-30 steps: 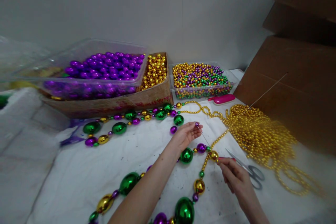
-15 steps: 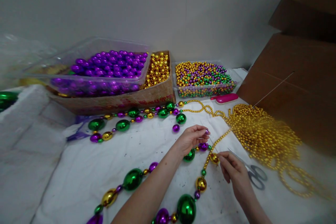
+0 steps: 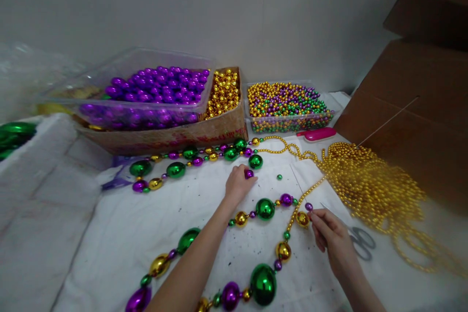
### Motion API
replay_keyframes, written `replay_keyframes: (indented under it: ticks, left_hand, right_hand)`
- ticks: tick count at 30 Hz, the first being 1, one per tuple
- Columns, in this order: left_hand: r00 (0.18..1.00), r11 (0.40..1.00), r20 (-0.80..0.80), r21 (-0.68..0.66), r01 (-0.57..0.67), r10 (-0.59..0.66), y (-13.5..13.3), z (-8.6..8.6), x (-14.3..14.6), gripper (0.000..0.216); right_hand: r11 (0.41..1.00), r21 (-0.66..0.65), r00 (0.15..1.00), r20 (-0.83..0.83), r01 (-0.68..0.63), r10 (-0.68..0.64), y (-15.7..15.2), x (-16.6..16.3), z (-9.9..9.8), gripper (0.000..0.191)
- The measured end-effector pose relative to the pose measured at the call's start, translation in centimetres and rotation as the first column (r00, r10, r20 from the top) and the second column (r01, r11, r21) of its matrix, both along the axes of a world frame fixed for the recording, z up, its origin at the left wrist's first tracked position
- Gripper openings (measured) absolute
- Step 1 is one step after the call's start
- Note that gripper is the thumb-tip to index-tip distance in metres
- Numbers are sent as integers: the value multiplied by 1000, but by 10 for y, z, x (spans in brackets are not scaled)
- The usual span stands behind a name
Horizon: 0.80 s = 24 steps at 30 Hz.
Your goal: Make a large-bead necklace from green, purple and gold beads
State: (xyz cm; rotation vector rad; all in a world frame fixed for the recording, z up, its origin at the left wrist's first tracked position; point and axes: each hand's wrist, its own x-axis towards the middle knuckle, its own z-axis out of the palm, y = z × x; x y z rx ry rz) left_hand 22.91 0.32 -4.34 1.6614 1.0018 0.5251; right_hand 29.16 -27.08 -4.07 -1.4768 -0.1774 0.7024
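Observation:
My left hand (image 3: 238, 186) is reached out over the white cloth, its fingers closed around a round purple bead (image 3: 249, 174). Between the fingertips of my right hand (image 3: 331, 235) is a thin needle (image 3: 299, 183), which points up and to the left. A small purple bead (image 3: 309, 206) is on it at the fingertips, with a gold bead (image 3: 302, 219) just below. One small green bead (image 3: 279, 176) lies loose between the hands. A bead garland with large green balls (image 3: 263, 284) curves across the cloth below them, partly hidden by my left forearm.
Behind stand a clear bin of purple beads (image 3: 161, 88), a cardboard box (image 3: 175, 139) with gold beads, and a tub of small mixed beads (image 3: 285, 102). At right lie a heap of gold bead strands (image 3: 373, 180), grey scissors (image 3: 363, 243) and a pink-handled tool (image 3: 320, 134).
My left hand has moved left and away from the needle to the loose purple bead and closed on it. The small purple bead it held is now on the needle by my right hand.

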Motion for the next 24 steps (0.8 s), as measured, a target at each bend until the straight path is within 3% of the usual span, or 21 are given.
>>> replay_keyframes:
  ticks: [4, 7, 10, 12, 14, 19, 24]
  left_hand:
    - [997, 985, 53, -157, 68, -60, -5, 5, -2, 20]
    - [983, 939, 133, -304, 162, -127, -9, 16, -9, 24]
    - [930, 802, 357, -528, 278, -88, -17, 26, -16, 26]
    - [860, 664, 510, -655, 360, 37, -23, 29, -19, 22]
    - [809, 585, 572, -706, 400, 137, -28, 30, -20, 19]
    - [775, 530, 604, -726, 437, 188, -35, 30, -21, 21]
    - [766, 518, 606, -735, 437, 215, -38, 27, -23, 22]
  right_hand:
    - [996, -57, 997, 33, -65, 67, 0, -2, 3, 32]
    - [978, -149, 987, 52, -145, 154, -1, -5, 7, 36]
    - [959, -195, 972, 72, -206, 223, 1, -13, 13, 37]
    - [954, -210, 965, 105, -215, 240, 3, -18, 19, 35]
    - [951, -227, 959, 142, -209, 244, 4, -23, 24, 34]
    - [955, -238, 961, 167, -179, 221, 4, -28, 28, 33]
    - [952, -243, 966, 137, -184, 221, 1, -28, 28, 35]
